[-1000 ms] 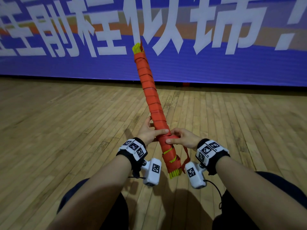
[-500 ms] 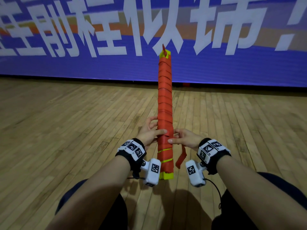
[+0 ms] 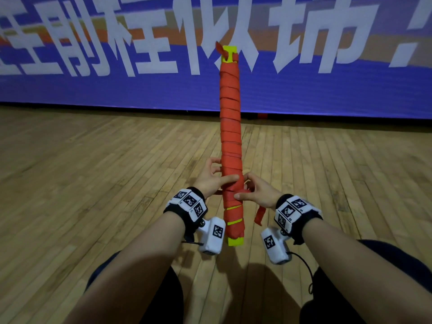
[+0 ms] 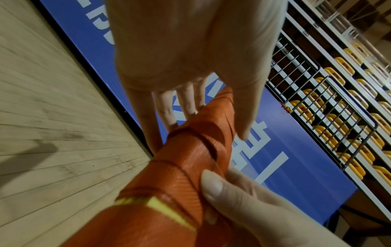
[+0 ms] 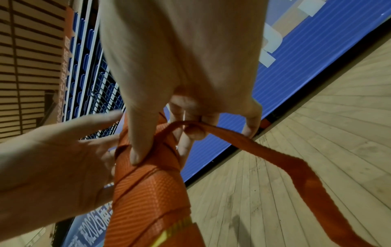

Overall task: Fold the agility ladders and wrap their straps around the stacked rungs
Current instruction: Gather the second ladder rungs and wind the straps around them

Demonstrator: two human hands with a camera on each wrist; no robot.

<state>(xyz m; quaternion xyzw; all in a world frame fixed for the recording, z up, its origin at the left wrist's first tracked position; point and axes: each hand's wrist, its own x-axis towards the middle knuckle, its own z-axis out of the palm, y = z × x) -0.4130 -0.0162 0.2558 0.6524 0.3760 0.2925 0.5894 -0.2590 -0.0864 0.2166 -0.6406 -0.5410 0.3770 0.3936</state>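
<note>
Both hands grip strap-wrapped rung stack [image 3: 230, 127]: left hand [image 3: 211, 181] around it, right hand [image 3: 258, 195] pinching loose strap end [image 5: 275, 155]; fingers partly hidden.

bundle [image 3: 230, 146] upright between left hand [image 3: 211, 181] and right hand [image 3: 259, 194], banner [image 3: 327, 90] behind

Strap [image 5: 148, 192]: orange woven webbing, ribbed, slight sheen. Rungs [image 3: 234, 241]: yellow, smooth plastic look, showing below the strap wraps. Floor [image 3: 93, 183]: wooden strips, scuffed satin finish, under the rungs. Banner [image 3: 327, 90]: blue, smooth matt sheet, behind the rungs. Railing [image 4: 330, 107]: dark metal bars.
</note>
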